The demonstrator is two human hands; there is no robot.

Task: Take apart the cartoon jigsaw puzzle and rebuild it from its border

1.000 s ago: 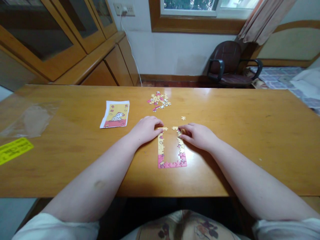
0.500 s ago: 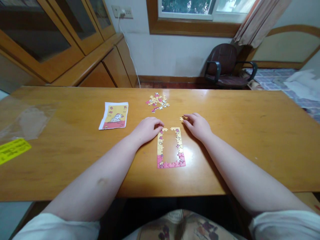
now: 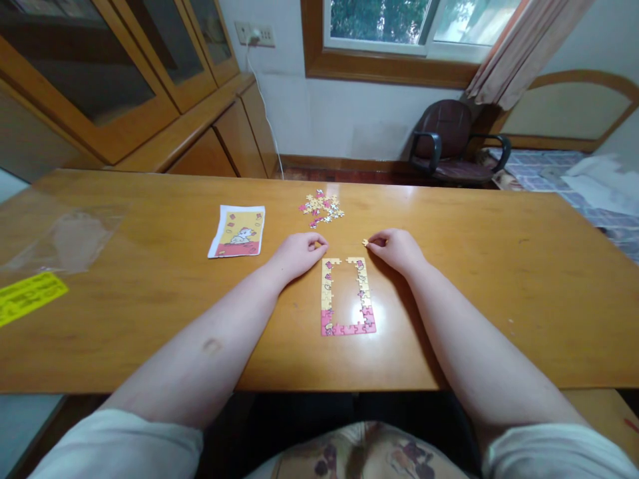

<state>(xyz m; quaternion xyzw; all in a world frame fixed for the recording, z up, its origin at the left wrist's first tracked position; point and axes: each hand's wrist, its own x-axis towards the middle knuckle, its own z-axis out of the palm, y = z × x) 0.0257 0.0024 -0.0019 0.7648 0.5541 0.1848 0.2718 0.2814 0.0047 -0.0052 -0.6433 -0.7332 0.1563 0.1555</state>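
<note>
My right hand [image 3: 397, 251] pinches a small yellow puzzle piece [image 3: 365, 243] between thumb and fingertips, just above the frame's upper right corner. My left hand [image 3: 300, 256] rests by the upper left corner, its fingers curled in and the thumb against them; no piece shows in it. Between and below the hands lies a puzzle frame [image 3: 327, 299], a rectangle of joined pieces, yellow above and pink below. A gap shows in its top edge, and bare table fills its middle.
A heap of loose puzzle pieces [image 3: 324, 205] lies beyond the frame. To the left is a picture sheet [image 3: 239, 233] with a white animal, then a clear plastic bag [image 3: 74, 239] with a yellow label [image 3: 32, 297]. Behind the wooden table [image 3: 499, 286] stands an office chair [image 3: 444, 143].
My left hand has come off the frame's upper left corner slightly. My right fingers have closed more on the yellow piece, which now looks tilted. The whole view has shifted slightly.
</note>
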